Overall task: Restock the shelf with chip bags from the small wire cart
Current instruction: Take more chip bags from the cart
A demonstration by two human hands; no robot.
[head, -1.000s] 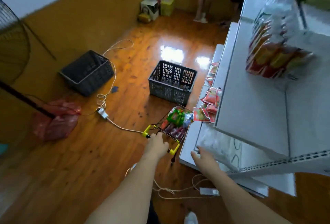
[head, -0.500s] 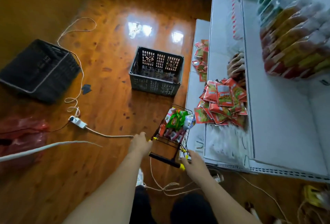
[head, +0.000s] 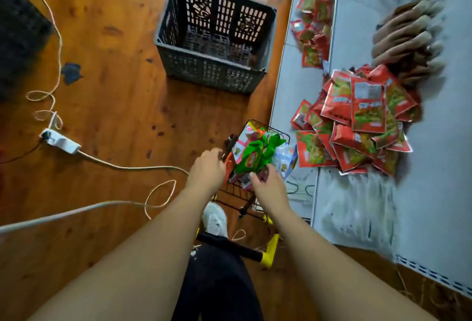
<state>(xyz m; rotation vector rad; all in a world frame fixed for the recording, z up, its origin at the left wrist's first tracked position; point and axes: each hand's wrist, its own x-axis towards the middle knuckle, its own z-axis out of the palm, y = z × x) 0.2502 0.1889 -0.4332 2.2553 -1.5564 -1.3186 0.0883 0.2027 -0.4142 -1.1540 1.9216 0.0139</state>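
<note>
- Across the whole right side, from 1 o'clock down to 5 o'clock, runs a white shelf (head: 434, 167), seen from above.
- At 12 o'clock a dark grey slatted plastic crate (head: 214, 39) stands on the wooden floor (head: 115, 78), just left of the shelf edge.
- At 3 o'clock a heap of red snack packets (head: 357, 118) lies on the shelf; a smaller scatter of the same red packets (head: 313, 16) lies at 1 o'clock.
- At 2 o'clock a row of brown pouches (head: 406, 39) lies on the shelf, blurred, just behind the red heap.
- Near the centre a small wire cart (head: 245, 200), black wire with yellow handle ends, stands on the floor against the shelf's lower edge.
- Sticking up out of the cart's far end is a bunch of chip bags (head: 255, 157), green, red and pale blue, close beside the red heap.
- At 6 o'clock both bare forearms reach forward over dark trousers and a white shoe (head: 214, 218).
- The left hand (head: 208, 170) has curled fingers at the left side of the bags; whether it holds a bag or the cart's wire cannot be told.
- The right hand (head: 267, 185) grips the lower end of the bags, fingers curled on the wrappers.
- At 9 o'clock a white power strip (head: 60, 140) lies on the floor, with pale cables looping around it.
</note>
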